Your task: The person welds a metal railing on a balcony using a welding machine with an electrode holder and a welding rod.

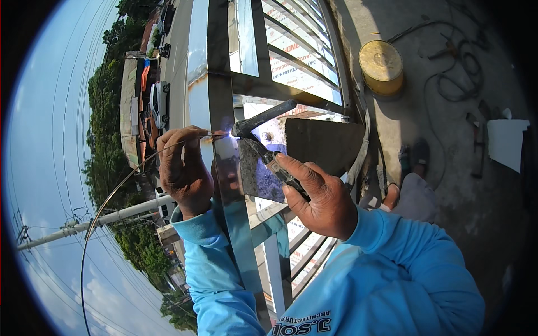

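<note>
My left hand (188,171) pinches a long thin filler rod (82,280), whose far part curves down past the left side. The rod's tip meets a bright welding arc (232,135) on a shiny metal tube frame (219,50). From the right, my right hand (319,199) grips a TIG welding torch (264,118) by its handle, thumb and forefinger along it. The torch head is close to the arc; glare hides the exact contact point. Brownish heat marks show on the tube near the arc.
A dark flat panel (325,147) sits behind the torch, among the frame's slats. On the concrete floor at right are a yellow bucket (382,63), coiled cables (468,84), a hammer-like tool (477,144) and a white sheet (506,144). Parked vehicles (161,103) line a road at left.
</note>
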The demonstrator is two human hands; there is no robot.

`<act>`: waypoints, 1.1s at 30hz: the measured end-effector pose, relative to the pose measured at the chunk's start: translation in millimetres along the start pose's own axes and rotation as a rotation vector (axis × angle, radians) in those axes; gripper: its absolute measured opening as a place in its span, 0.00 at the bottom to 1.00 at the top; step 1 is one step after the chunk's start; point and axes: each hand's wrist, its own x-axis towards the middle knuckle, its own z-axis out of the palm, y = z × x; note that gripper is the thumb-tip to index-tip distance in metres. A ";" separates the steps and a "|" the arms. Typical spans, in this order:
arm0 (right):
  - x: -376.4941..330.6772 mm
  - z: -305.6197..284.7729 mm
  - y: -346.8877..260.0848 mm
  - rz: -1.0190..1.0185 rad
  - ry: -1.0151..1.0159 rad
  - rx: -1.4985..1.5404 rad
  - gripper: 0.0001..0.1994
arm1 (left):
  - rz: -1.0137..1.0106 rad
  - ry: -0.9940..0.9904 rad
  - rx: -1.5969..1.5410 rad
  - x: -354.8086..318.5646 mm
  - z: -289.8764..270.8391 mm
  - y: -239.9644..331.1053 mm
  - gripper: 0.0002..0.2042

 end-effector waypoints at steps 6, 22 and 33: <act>-0.3 1.1 2.5 -0.018 0.034 -0.005 0.30 | 0.004 0.011 -0.080 -1.2 7.1 3.9 0.26; -0.1 0.7 1.2 -0.001 0.020 -0.015 0.30 | -0.025 0.014 -0.158 -3.9 6.6 3.5 0.27; 0.0 -1.1 0.2 -0.002 -0.001 -0.023 0.29 | -0.028 0.014 -0.063 -4.5 1.9 -2.7 0.25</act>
